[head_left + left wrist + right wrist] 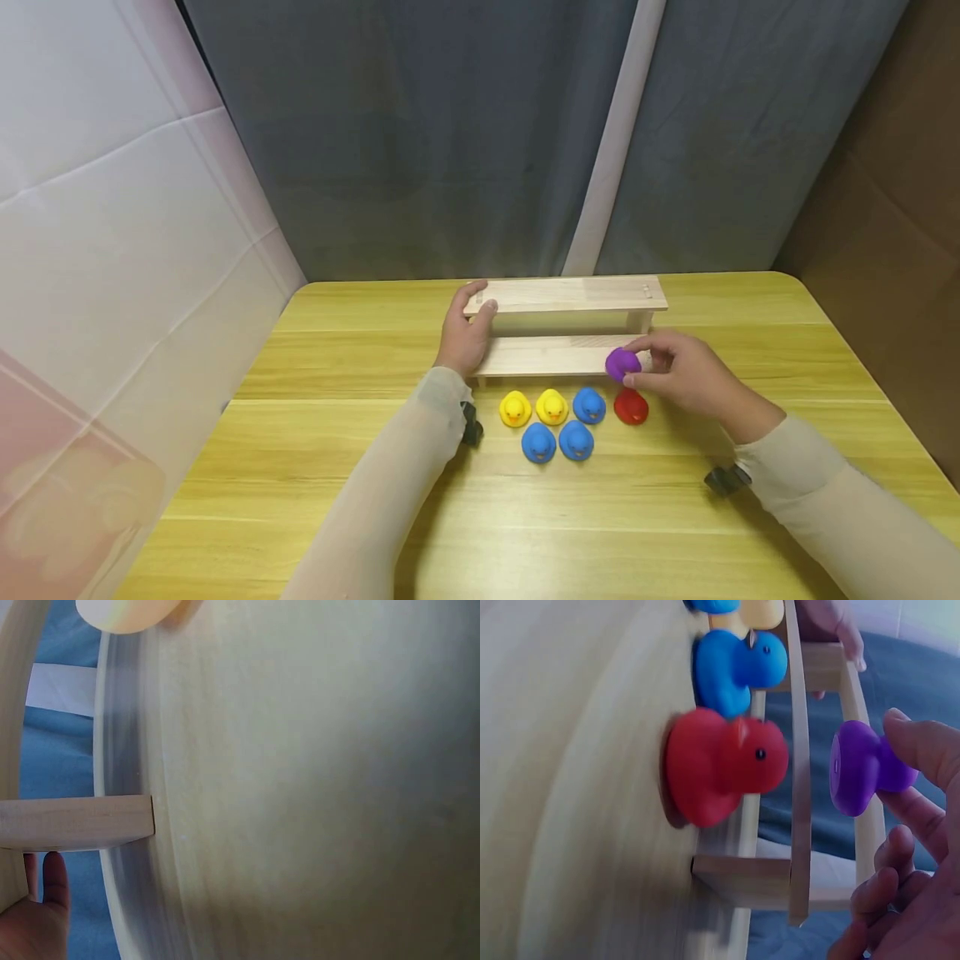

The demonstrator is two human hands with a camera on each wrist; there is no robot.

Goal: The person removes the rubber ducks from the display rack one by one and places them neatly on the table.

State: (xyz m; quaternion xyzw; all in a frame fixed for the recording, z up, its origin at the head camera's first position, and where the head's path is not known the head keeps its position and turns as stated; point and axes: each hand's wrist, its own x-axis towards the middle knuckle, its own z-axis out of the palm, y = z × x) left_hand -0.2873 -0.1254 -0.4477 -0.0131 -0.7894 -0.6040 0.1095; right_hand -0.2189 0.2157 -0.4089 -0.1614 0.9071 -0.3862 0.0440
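A purple rubber duck [622, 364] is pinched between the thumb and fingers of my right hand [686, 372]. It hovers over the right end of the lower board of a two-step wooden shelf [551, 357]; the right wrist view shows a gap between the duck [855, 769] and the board. My left hand [467, 332] grips the left end of the shelf's upper board, thumb at the front. On the table before the shelf sit a red duck [632, 407], a yellow duck [515, 409], another yellow duck [552, 407] and three blue ducks [589, 406].
The wooden table [360, 467] has rounded far corners. A grey curtain [420, 150] with a pale strip [615, 137] hangs behind it. White cloth [112, 208] borders the left side, and a brown panel [892, 225] stands at the right.
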